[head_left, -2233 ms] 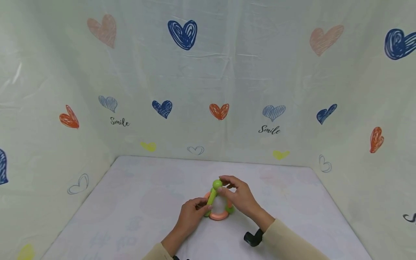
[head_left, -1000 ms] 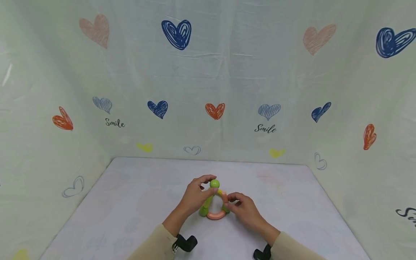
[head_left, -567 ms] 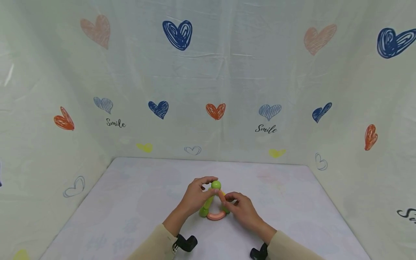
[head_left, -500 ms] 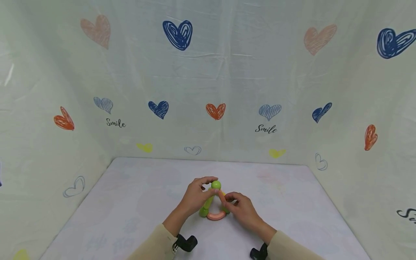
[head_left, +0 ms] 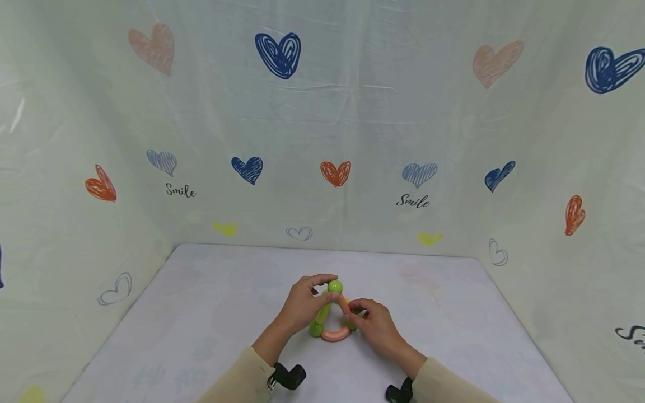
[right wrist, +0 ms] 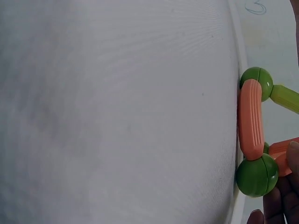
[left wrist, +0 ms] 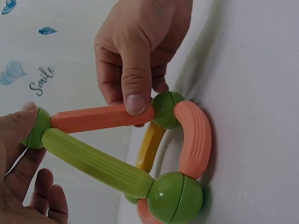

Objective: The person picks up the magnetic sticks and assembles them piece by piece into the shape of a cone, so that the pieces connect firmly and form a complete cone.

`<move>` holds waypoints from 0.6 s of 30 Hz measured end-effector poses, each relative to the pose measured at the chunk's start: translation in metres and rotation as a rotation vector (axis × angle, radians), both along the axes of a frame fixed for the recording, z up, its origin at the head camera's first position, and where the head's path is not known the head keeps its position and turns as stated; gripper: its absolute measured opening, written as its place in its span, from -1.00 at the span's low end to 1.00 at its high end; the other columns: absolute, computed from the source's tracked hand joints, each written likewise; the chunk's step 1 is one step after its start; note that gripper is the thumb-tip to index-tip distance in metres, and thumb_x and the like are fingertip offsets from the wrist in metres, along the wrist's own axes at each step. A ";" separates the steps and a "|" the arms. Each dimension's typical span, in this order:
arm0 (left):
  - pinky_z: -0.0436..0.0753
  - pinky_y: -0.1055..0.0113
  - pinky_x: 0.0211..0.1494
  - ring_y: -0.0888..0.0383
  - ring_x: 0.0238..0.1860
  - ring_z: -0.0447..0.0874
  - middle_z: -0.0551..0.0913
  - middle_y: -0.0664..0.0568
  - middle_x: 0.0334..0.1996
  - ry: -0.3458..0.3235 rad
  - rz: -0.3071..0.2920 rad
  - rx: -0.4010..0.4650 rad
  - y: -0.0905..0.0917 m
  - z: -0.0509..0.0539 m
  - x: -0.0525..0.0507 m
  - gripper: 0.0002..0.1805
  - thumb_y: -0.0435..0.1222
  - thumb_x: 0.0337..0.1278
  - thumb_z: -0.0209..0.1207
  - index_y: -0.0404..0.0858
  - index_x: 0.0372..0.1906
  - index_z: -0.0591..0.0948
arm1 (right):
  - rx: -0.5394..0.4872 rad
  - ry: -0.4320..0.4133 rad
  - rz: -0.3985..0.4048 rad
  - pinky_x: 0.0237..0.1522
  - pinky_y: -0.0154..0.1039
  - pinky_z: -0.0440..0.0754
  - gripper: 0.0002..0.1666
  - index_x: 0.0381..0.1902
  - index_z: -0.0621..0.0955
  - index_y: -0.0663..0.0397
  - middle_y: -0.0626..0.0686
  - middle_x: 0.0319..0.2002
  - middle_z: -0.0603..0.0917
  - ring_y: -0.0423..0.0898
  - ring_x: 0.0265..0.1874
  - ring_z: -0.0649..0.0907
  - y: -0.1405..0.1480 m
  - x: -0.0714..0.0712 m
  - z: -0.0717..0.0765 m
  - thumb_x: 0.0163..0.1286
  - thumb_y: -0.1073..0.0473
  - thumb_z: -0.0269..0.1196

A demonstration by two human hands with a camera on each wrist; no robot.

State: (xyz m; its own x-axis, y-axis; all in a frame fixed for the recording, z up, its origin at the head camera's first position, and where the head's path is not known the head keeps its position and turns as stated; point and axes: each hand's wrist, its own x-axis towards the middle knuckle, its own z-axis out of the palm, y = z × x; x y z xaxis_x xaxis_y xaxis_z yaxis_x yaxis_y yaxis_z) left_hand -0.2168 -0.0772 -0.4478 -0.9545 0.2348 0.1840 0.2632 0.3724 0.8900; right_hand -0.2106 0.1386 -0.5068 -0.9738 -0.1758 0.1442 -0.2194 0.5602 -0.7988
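Note:
A frame of ball-and-rod toy pieces stands on the table. My left hand (head_left: 302, 302) pinches the green ball (head_left: 335, 286) at its top. My right hand (head_left: 375, 324) holds a straight orange rod (left wrist: 93, 118) between thumb and fingers, near its lower end. That rod runs from the top ball down to a lower green ball (left wrist: 166, 109). A lime rod (left wrist: 100, 161) slopes from the top ball to another green ball (left wrist: 172, 198). Between the lower balls lies a curved orange rod (head_left: 335, 335). Behind it shows a yellow rod (left wrist: 150, 147), partly hidden.
The white table (head_left: 227, 313) reaches back to a pale curtain (head_left: 378, 129) printed with hearts and "Smile". Black wrist cameras sit below each hand, the left camera (head_left: 290, 377) and the right camera (head_left: 399, 390).
My left hand moved from the lime rod up to the top ball, and my right went from that ball to the orange rod. That rod's upper end swung left to the top ball.

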 end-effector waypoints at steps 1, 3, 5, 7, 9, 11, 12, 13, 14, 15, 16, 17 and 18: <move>0.54 0.04 0.26 -0.11 0.30 0.56 0.73 0.07 0.21 -0.002 0.001 0.000 0.000 0.000 0.000 -0.52 -0.12 0.30 0.43 -0.10 0.28 0.71 | 0.001 0.000 -0.001 -0.27 -0.36 0.56 -0.77 -0.08 0.77 0.01 -0.07 -0.18 0.74 -0.21 -0.28 0.57 0.000 0.000 0.000 0.35 0.10 0.49; 0.54 0.04 0.25 -0.12 0.29 0.56 0.73 0.08 0.20 -0.007 0.002 -0.005 0.000 0.000 -0.001 -0.53 -0.10 0.30 0.42 -0.09 0.27 0.71 | 0.004 0.004 -0.001 -0.27 -0.37 0.56 -0.78 -0.09 0.77 0.01 -0.08 -0.18 0.74 -0.22 -0.28 0.57 0.000 0.000 0.000 0.35 0.10 0.49; 0.54 0.04 0.25 -0.11 0.28 0.56 0.74 0.10 0.19 -0.010 0.004 -0.011 0.000 0.000 -0.002 -0.53 -0.09 0.31 0.42 -0.08 0.27 0.71 | 0.006 0.006 -0.001 -0.28 -0.36 0.56 -0.79 -0.09 0.77 0.01 -0.07 -0.19 0.75 -0.23 -0.29 0.57 0.000 -0.001 0.000 0.36 0.12 0.49; 0.53 0.04 0.24 -0.10 0.28 0.55 0.74 0.10 0.18 -0.013 0.004 -0.012 0.000 0.000 -0.002 -0.54 -0.08 0.31 0.42 -0.07 0.27 0.71 | 0.003 -0.008 -0.005 -0.27 -0.37 0.56 -0.80 -0.09 0.77 -0.01 -0.08 -0.19 0.75 -0.23 -0.29 0.57 0.000 -0.002 0.000 0.35 0.12 0.49; 0.53 0.05 0.24 -0.10 0.27 0.55 0.73 0.11 0.18 -0.015 0.004 -0.014 0.000 0.000 -0.002 -0.54 -0.08 0.31 0.42 -0.06 0.27 0.71 | 0.003 -0.010 -0.002 -0.28 -0.37 0.56 -0.80 -0.09 0.77 -0.01 -0.09 -0.18 0.75 -0.22 -0.28 0.57 0.001 -0.003 0.000 0.36 0.12 0.49; 0.53 0.05 0.24 -0.10 0.28 0.55 0.73 0.10 0.19 -0.019 0.003 -0.014 0.000 0.000 -0.002 -0.53 -0.07 0.31 0.42 -0.05 0.27 0.71 | 0.002 -0.014 0.001 -0.28 -0.37 0.56 -0.79 -0.08 0.77 -0.01 -0.08 -0.18 0.75 -0.22 -0.28 0.57 0.001 -0.003 0.000 0.36 0.11 0.49; 0.54 0.05 0.24 -0.10 0.28 0.55 0.73 0.10 0.20 -0.020 0.003 -0.014 0.000 0.000 -0.002 -0.53 -0.07 0.31 0.42 -0.04 0.28 0.71 | -0.001 -0.016 0.003 -0.29 -0.36 0.56 -0.78 -0.08 0.77 0.00 -0.08 -0.17 0.75 -0.21 -0.29 0.57 0.001 -0.003 0.000 0.36 0.11 0.49; 0.54 0.05 0.24 -0.10 0.28 0.55 0.72 0.11 0.20 -0.020 0.003 -0.016 0.001 0.000 -0.002 -0.53 -0.07 0.31 0.42 -0.04 0.28 0.71 | -0.003 -0.019 0.003 -0.29 -0.36 0.56 -0.78 -0.07 0.77 0.00 -0.08 -0.17 0.75 -0.20 -0.29 0.58 0.001 -0.003 0.000 0.36 0.11 0.49; 0.54 0.05 0.24 -0.10 0.28 0.55 0.72 0.11 0.21 -0.021 0.003 -0.016 0.000 0.000 -0.002 -0.53 -0.07 0.31 0.42 -0.04 0.28 0.71 | -0.006 -0.021 0.004 -0.30 -0.36 0.56 -0.77 -0.07 0.77 0.01 -0.07 -0.17 0.75 -0.20 -0.30 0.58 0.001 -0.002 0.000 0.36 0.11 0.49; 0.54 0.05 0.24 -0.10 0.28 0.55 0.72 0.10 0.22 -0.019 0.002 -0.017 0.000 0.000 -0.002 -0.52 -0.07 0.31 0.41 -0.05 0.29 0.70 | -0.006 -0.023 0.005 -0.29 -0.37 0.57 -0.77 -0.07 0.77 0.01 -0.07 -0.17 0.74 -0.20 -0.29 0.58 0.002 -0.002 0.000 0.37 0.10 0.49; 0.53 0.05 0.24 -0.10 0.29 0.55 0.72 0.11 0.23 -0.019 0.001 -0.013 0.000 0.000 -0.002 -0.51 -0.07 0.31 0.41 -0.05 0.30 0.69 | -0.012 -0.027 0.007 -0.29 -0.36 0.57 -0.76 -0.07 0.77 0.01 -0.06 -0.16 0.75 -0.19 -0.30 0.58 0.002 -0.002 0.001 0.37 0.09 0.49; 0.53 0.06 0.23 -0.09 0.28 0.55 0.71 0.11 0.24 -0.015 0.002 -0.011 0.000 -0.001 -0.003 -0.51 -0.07 0.32 0.41 -0.06 0.31 0.69 | -0.017 -0.031 0.010 -0.29 -0.36 0.57 -0.76 -0.06 0.77 0.01 -0.06 -0.16 0.74 -0.19 -0.30 0.58 0.002 -0.002 0.001 0.37 0.08 0.48; 0.53 0.07 0.24 -0.09 0.29 0.55 0.71 0.11 0.24 -0.012 0.001 -0.007 -0.001 -0.002 -0.003 -0.50 -0.07 0.32 0.42 -0.06 0.31 0.68 | -0.025 -0.036 0.012 -0.30 -0.36 0.57 -0.76 -0.06 0.77 0.01 -0.05 -0.15 0.74 -0.18 -0.30 0.58 0.003 -0.002 0.002 0.38 0.07 0.48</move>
State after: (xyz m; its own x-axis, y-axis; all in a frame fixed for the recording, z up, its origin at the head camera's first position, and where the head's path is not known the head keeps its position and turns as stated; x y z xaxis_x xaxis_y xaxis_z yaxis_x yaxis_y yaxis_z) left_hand -0.2196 -0.0778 -0.4496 -0.9568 0.2352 0.1708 0.2521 0.3787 0.8905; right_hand -0.2122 0.1414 -0.5049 -0.9763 -0.1841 0.1139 -0.1970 0.5372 -0.8201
